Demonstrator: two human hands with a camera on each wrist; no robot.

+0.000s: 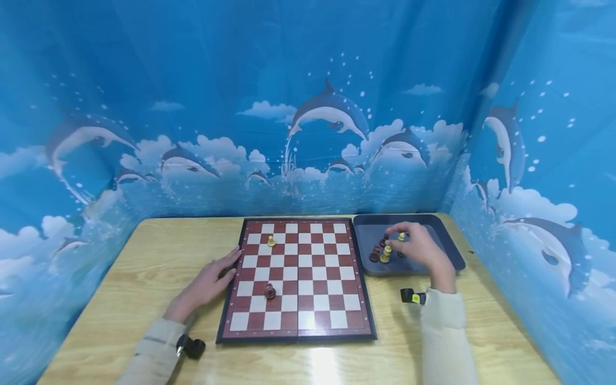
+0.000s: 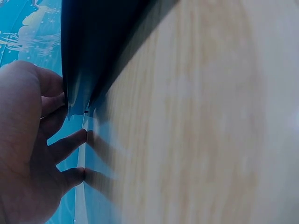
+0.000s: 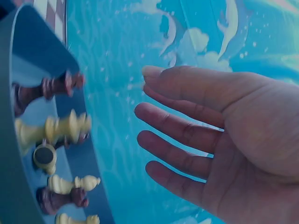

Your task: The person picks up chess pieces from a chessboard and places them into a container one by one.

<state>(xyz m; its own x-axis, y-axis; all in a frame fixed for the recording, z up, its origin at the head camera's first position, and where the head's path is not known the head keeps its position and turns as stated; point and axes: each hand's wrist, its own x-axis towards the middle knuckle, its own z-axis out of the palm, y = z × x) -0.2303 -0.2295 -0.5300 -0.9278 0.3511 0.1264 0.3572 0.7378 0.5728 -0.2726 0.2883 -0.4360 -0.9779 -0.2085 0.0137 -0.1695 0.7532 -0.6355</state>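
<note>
The chessboard (image 1: 308,334), with red-brown and white squares, lies on the table. A yellow pawn (image 1: 271,241) stands near its far left side, and a dark chess piece (image 1: 270,291) nearer its front left. My left hand (image 1: 212,280) rests at the board's left edge, fingertips touching the dark rim (image 2: 88,51). Over the tray, my right hand (image 1: 415,244) hovers above several chess pieces. Its fingers are loosely bent, with nothing visible between them in the right wrist view. Beneath are a dark king-like piece (image 3: 49,91), a tall cream piece (image 3: 53,129) and a toppled cream piece (image 3: 45,157).
The grey tray (image 1: 445,262) sits against the board's right side, its raised rim towards the table's back right corner. The wooden table (image 1: 168,240) extends left and in front of the board. A blue dolphin-print curtain (image 1: 240,133) hangs behind and along the sides.
</note>
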